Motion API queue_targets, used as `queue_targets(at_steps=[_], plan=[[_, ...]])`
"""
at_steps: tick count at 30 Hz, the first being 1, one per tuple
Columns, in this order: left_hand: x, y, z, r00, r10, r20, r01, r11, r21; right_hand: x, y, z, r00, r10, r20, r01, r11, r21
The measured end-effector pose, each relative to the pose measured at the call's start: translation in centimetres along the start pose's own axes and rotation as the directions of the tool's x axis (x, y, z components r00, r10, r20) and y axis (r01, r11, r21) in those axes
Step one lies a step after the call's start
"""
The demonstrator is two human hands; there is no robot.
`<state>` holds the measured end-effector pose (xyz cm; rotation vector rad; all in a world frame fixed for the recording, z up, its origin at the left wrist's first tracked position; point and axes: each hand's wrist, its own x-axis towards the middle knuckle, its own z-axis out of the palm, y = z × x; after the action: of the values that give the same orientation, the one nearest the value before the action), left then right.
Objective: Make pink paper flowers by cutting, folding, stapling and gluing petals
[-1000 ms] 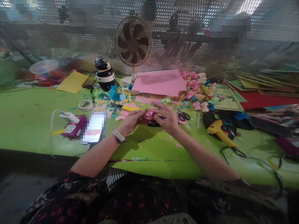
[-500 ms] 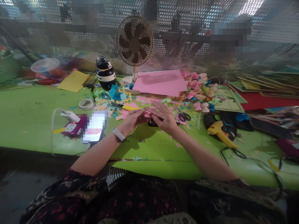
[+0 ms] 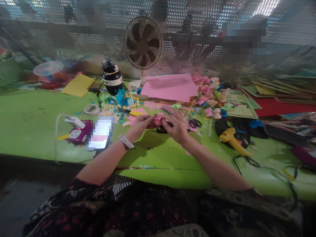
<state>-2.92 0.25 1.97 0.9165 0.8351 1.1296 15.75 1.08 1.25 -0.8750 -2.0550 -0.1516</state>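
Note:
Between my hands is a small folded pink paper flower (image 3: pixel 158 119). My left hand (image 3: pixel 140 125) pinches its left side with thumb and fingertips. On the other side, my right hand (image 3: pixel 177 126) curves over it, thumb and fingers closed against the paper and partly hiding it. A black object (image 3: pixel 161 129) lies on the table under the flower, mostly covered by my right hand. Close behind my left hand is a yellow-and-black cutter (image 3: pixel 134 113). Dark-handled scissors (image 3: pixel 195 123) rest just right of my right hand.
Paper scraps (image 3: pixel 112 110) lie around a tape roll (image 3: pixel 91 110). A fan (image 3: pixel 142 47), black bottle (image 3: pixel 112 79), pink sheet (image 3: pixel 170 87) and paper flowers (image 3: pixel 206 90) stand or lie behind. A phone (image 3: pixel 100 133) is left; a yellow glue gun (image 3: pixel 233 141) with cord is right.
My right hand has shifted slightly right and down, and its fingers have moved over the pink paper flower. More of the flower shows between my hands. My left hand stays nearly in place.

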Motion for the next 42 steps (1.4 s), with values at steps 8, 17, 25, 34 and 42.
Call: queue_targets(at_steps=[8, 17, 25, 34, 42], plan=[[-0.2, 0.3, 0.2, 1.000, 0.007, -0.024, -0.006, 0.999, 0.044, -0.1, 0.3, -0.1, 0.998, -0.060, -0.012, 0.060, 0.998, -0.003], [0.0, 0.0, 0.0, 1.000, 0.000, -0.013, 0.000, 1.000, -0.012, 0.1, 0.1, -0.1, 0.999, 0.030, 0.034, -0.032, 0.998, 0.063], [0.4, 0.2, -0.7, 0.998, -0.032, -0.046, 0.027, 0.993, -0.111, 0.7, -0.5, -1.2, 0.959, 0.280, 0.051, -0.277, 0.878, 0.389], [0.3, 0.1, -0.8, 0.998, -0.056, 0.000, 0.056, 0.989, -0.140, 0.7, -0.1, -0.6, 0.928, 0.361, 0.094, -0.356, 0.783, 0.511], [0.2, 0.2, -0.7, 0.998, -0.055, 0.005, 0.055, 0.994, -0.094, 0.8, -0.1, -0.9, 0.940, 0.310, 0.145, -0.340, 0.796, 0.501]])
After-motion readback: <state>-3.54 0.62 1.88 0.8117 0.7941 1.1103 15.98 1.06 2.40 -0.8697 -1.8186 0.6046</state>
